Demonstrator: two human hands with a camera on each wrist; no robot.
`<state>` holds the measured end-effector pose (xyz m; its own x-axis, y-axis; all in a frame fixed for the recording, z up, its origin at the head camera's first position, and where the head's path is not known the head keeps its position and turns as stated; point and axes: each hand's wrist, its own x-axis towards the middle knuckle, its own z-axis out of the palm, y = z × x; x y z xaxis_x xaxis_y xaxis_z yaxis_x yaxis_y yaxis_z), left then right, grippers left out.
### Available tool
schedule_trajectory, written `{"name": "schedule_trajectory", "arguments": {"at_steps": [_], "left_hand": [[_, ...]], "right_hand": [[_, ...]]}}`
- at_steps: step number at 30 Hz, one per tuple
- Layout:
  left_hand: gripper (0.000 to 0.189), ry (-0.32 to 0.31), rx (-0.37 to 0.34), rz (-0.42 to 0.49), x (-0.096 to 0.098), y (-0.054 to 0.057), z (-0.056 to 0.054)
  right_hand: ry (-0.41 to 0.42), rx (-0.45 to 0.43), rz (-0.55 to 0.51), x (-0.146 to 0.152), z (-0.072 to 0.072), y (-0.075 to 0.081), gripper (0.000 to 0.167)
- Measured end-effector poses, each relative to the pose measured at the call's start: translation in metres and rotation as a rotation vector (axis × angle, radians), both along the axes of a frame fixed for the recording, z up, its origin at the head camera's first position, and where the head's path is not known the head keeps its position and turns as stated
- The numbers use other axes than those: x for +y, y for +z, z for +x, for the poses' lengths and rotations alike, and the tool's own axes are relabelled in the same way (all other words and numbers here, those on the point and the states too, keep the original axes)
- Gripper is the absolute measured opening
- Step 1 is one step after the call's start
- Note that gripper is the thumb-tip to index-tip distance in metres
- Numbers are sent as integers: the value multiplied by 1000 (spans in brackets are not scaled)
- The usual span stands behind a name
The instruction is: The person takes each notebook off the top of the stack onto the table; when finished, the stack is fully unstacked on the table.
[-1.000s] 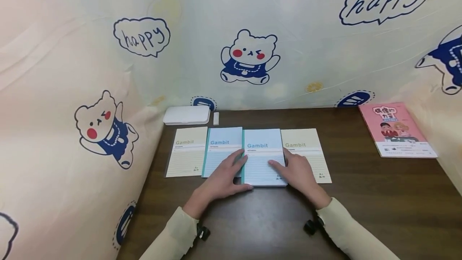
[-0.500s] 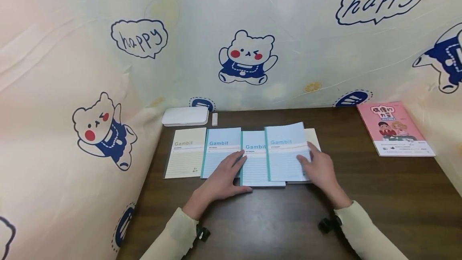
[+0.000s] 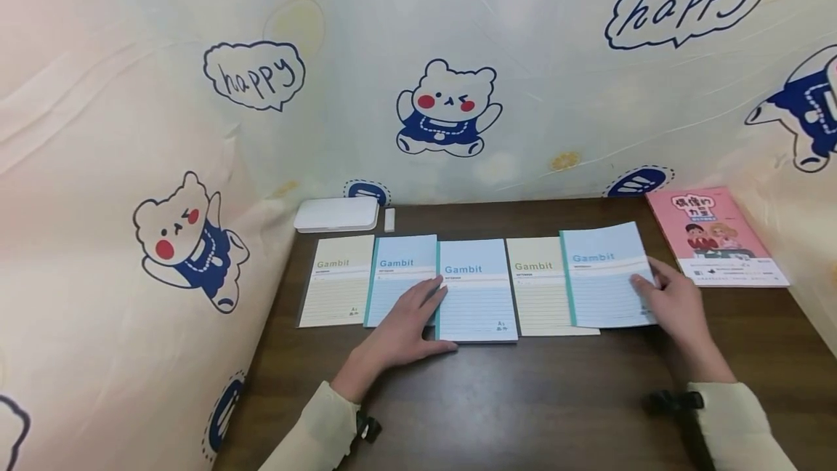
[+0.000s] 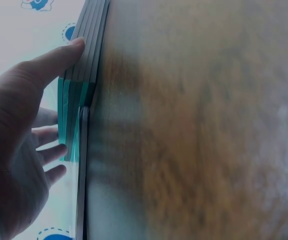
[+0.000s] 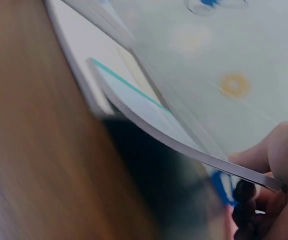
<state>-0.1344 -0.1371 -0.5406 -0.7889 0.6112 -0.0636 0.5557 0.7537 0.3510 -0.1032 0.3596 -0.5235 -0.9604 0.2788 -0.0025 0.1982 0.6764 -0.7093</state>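
My right hand pinches a blue notebook by its right edge, thumb on the cover. In the right wrist view this notebook bends and is raised at the held side. My left hand rests against the left side of a stack of blue notebooks, its fingers lightly extended. In the left wrist view the thumb touches the near edge of the stack, with the fingers beside the teal spines. A cream notebook lies right of the stack, partly under the held notebook.
Left of the stack lie another blue notebook and a cream notebook. Behind them are a white case and a small white block. A pink book lies at the back right, near the printed curtain.
My right hand has lifted the top blue notebook from the stack and carried it right, past most of the cream notebook. The left hand has stayed at the stack.
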Motion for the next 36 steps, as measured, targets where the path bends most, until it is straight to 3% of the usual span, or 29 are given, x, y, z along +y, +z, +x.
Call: {"name": "schedule_trajectory", "arguments": {"at_steps": [8,12,16,22,24,28,31,36], "left_hand": [[109,-10,12,12,-2,-1,-1],[109,-9,13,10,-1,0,-2],[108,-19,18,20,1,0,-2],[109,-14,23,12,1,-1,-2],[109,-13,20,12,1,-1,-2],[109,-11,18,16,2,1,-3],[108,-11,21,21,1,3,-3],[108,-47,29,21,-1,7,-1]], "right_hand": [[49,-139,56,48,6,-1,72],[83,-130,158,42,3,-6,71],[57,-125,256,35,2,-9,67],[20,-144,314,30,-3,-15,69],[8,-108,321,23,-5,-15,70],[41,48,316,-9,-11,-13,57],[139,164,281,-45,-13,-12,44],[331,220,206,-99,-15,-17,38]]}}
